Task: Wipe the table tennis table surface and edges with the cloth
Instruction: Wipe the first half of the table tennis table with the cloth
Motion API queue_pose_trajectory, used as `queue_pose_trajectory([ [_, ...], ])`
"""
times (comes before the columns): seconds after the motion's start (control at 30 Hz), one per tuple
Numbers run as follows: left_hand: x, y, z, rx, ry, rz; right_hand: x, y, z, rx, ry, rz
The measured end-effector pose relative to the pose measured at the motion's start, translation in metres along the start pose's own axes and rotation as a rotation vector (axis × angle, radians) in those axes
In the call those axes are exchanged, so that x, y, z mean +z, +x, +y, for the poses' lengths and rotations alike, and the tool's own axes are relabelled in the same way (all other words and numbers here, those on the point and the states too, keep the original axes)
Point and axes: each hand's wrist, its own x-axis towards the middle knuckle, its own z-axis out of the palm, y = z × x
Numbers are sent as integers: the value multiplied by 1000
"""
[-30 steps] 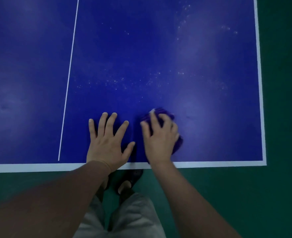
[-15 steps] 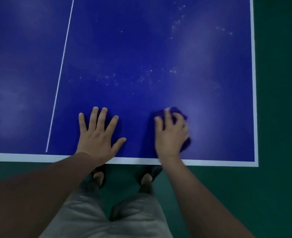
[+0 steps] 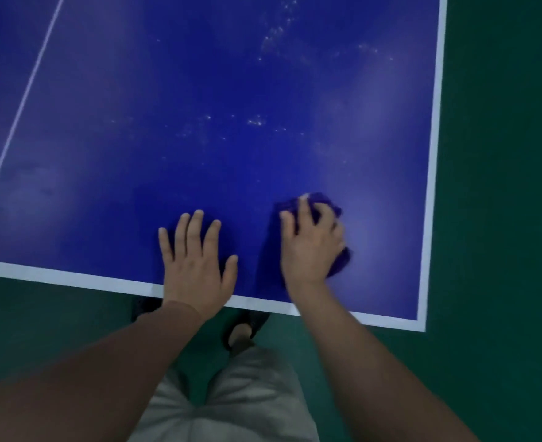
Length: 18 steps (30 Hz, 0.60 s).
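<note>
Left hand [image 3: 196,266] lies flat, fingers spread and released, at the near white edge of the desk [image 3: 72,275], apparently bracing the lean. Right hand [image 3: 311,247] grasps the bunched purple cloth [image 3: 338,261], pressing it onto the blue surface near the right corner. Farther out, pale specks [image 3: 257,122] remain unwiped.

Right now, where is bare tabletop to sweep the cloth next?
Open blue surface lies between the right hand gripping the purple cloth and the white right edge line, and ahead toward the white specks. Crowded only beside the flat left hand.
</note>
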Motion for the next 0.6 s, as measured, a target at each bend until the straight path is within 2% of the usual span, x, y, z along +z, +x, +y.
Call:
queue_pose_trajectory([
  [0.1, 16, -1, 58, -114, -49, 16, -1, -32, 8, -298, 6, -21],
  [0.17, 26, -2, 80, -177, -53, 11, -5, -37, 44, -385, 18, -31],
  [0.23, 35, -4, 88, -221, -37, 29, -11, -22, 87, -375, -6, -13],
  [0.3, 41, -4, 87, -242, -16, 47, -17, 3, 121, -280, -19, -11],
  [0.43, 44, -4, 86, -246, 34, 37, -13, 40, 118, 14, 43, -1],
  [0.5, 45, -3, 86, -245, 38, 44, -12, 26, 99, -58, 46, 35],
  [0.6, 47, -3, 86, -245, 54, 52, -13, -23, 101, -336, 10, -27],
])
